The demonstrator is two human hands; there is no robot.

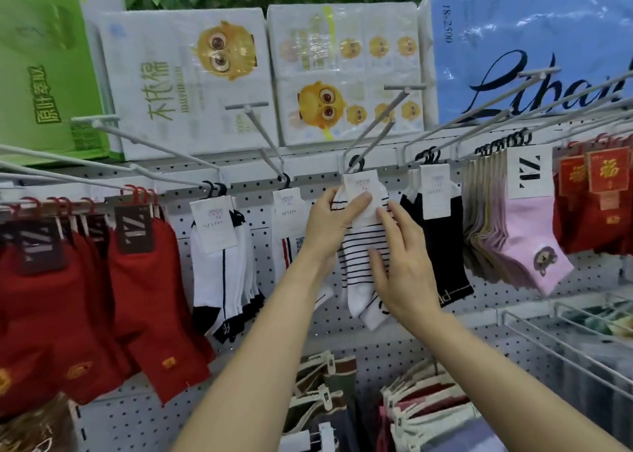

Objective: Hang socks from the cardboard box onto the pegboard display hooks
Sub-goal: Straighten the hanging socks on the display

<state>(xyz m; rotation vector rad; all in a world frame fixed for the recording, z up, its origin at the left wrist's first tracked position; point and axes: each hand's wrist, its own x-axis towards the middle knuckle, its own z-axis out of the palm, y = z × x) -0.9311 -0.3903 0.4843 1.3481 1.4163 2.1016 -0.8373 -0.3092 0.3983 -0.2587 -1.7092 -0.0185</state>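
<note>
Slippage risk: left hand [334, 218] pinches striped sock's [364, 256] card below hook [368, 143], right hand [399, 263] flat, ungripping; a tug could unseat its hanger.

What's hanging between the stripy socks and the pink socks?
In the head view, black socks with a white card hang between the striped socks and the pink socks.

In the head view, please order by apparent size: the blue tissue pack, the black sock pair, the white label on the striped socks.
1. blue tissue pack, largest, though cut off by the frame edge.
2. black sock pair.
3. white label on the striped socks, smallest, partly covered by the left hand.
</note>
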